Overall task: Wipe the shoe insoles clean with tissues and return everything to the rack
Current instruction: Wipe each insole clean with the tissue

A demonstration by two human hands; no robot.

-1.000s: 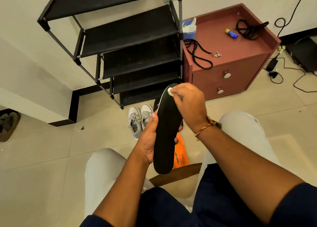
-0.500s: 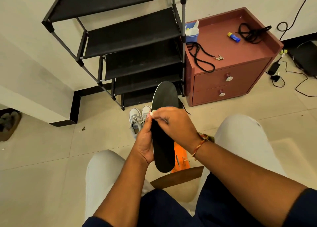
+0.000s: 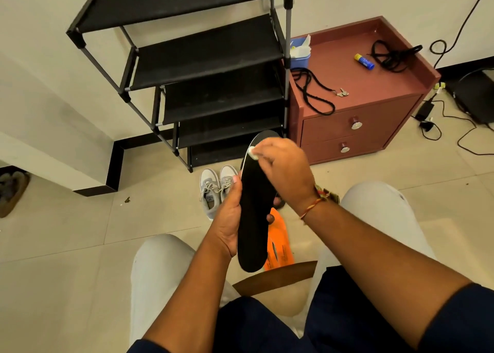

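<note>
One black insole point(image 3: 252, 219), one tissue wad point(image 3: 252, 153), two grey shoes point(image 3: 217, 187), one orange insole point(image 3: 279, 248). Left hand point(image 3: 227, 219) fingers point(image 3: 270, 217) wrap the black insole's middle. Right hand point(image 3: 283, 171) fingers pinch the wad against its toe end.

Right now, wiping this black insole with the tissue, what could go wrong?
The small white tissue wad in the right hand may shred and leave lint on the long black foam insole. The left hand grips only one edge, so it might flex or slip onto the orange insole below.

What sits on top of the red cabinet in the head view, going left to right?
Blue tissue box → black cord → keys → blue and yellow tube → black cable bundle.
</note>
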